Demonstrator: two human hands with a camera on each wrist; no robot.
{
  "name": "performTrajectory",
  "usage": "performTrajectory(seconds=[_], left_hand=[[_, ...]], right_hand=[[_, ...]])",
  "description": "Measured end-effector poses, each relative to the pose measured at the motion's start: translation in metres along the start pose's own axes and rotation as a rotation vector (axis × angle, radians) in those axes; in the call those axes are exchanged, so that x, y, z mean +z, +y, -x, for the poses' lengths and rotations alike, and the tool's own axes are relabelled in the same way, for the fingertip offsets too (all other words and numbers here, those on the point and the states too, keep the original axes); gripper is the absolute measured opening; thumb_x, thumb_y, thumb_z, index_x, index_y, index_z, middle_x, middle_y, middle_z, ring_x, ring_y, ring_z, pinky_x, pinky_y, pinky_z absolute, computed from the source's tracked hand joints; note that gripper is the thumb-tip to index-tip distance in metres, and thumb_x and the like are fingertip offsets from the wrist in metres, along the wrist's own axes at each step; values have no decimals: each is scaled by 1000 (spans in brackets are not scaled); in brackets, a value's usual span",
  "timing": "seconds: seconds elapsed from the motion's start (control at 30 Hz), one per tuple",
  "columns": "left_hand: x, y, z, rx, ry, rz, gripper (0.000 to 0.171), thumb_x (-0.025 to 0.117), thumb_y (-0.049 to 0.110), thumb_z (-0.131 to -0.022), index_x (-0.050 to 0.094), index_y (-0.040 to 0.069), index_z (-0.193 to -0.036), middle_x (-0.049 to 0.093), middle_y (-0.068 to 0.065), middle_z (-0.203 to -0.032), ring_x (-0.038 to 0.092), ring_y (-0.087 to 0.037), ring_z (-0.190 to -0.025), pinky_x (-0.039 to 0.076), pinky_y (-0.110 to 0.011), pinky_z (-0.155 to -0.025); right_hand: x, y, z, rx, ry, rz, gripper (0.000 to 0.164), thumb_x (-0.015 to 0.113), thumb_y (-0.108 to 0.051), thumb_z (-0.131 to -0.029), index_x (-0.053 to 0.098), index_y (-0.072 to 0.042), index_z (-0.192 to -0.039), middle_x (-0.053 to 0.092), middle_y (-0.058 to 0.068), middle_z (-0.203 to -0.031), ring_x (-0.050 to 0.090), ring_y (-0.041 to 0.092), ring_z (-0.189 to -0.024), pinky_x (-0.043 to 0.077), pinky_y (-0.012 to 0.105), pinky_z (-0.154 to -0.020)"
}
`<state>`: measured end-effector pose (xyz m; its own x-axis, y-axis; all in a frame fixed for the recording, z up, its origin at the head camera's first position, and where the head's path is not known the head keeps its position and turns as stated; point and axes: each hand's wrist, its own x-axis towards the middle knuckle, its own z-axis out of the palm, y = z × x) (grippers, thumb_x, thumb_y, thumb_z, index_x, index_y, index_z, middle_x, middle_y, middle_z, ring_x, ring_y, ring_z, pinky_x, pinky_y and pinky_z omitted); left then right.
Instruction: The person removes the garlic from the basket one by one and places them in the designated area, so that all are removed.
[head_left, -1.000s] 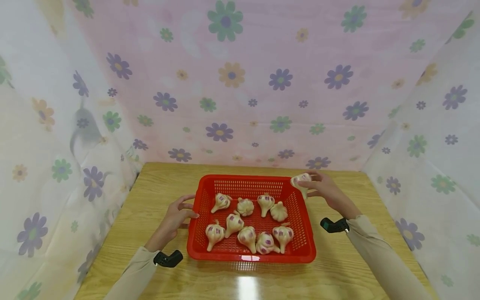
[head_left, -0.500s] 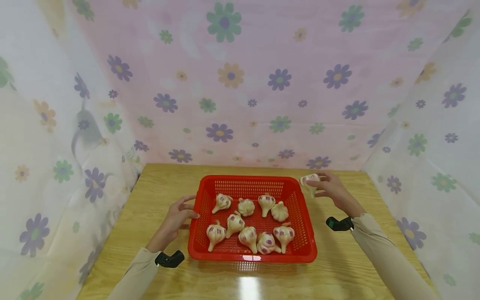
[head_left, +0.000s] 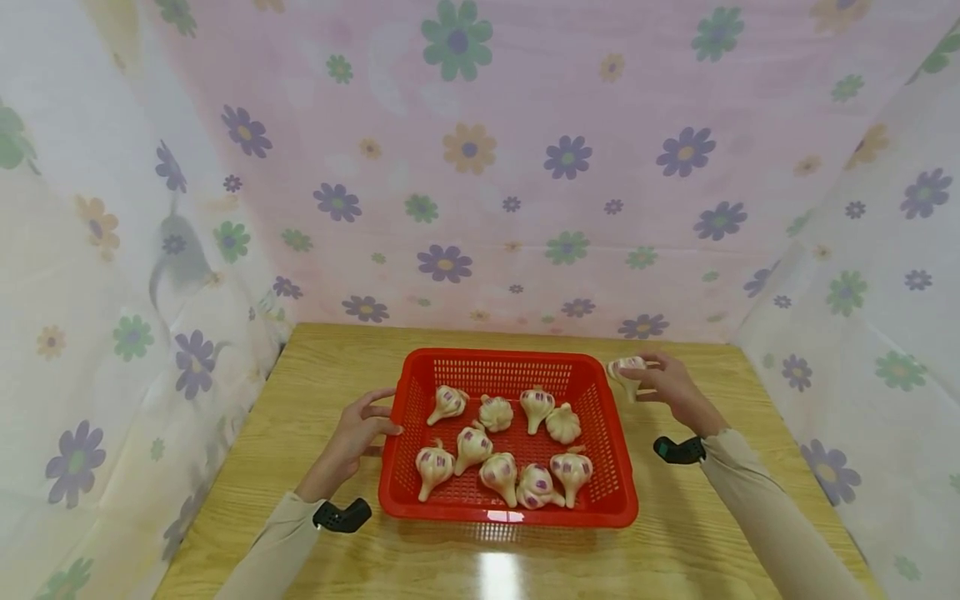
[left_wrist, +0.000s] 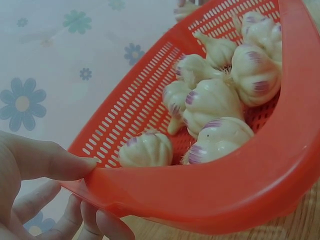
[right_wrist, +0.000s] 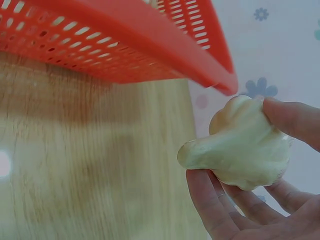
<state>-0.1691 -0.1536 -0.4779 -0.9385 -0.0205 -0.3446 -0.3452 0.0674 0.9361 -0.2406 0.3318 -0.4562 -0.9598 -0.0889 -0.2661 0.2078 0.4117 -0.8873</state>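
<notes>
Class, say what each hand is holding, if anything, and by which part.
Right hand: a garlic bulb, held by its rounded body. Left hand: the red basket, gripped by its left rim.

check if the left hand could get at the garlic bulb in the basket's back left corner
Probably yes: the left hand grips the red basket at its left side, and that garlic bulb lies uncovered just inside. It would likely have to let go and reach over the edge first.
</notes>
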Motion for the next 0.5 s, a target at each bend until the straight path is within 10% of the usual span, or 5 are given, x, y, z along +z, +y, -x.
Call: performTrajectory(seconds=[0.5], left_hand=[[0,-2,-3,-14,11,7,65,68,-3,-74,51,18,-133,54,-16,-111,62,-25,-82,55,-44,-62]], right_hand=[[5,27,-13,58,27,28,87,65,-42,-87,21,9,-142,41,29,-131,57,36,-100,47,51,-89]])
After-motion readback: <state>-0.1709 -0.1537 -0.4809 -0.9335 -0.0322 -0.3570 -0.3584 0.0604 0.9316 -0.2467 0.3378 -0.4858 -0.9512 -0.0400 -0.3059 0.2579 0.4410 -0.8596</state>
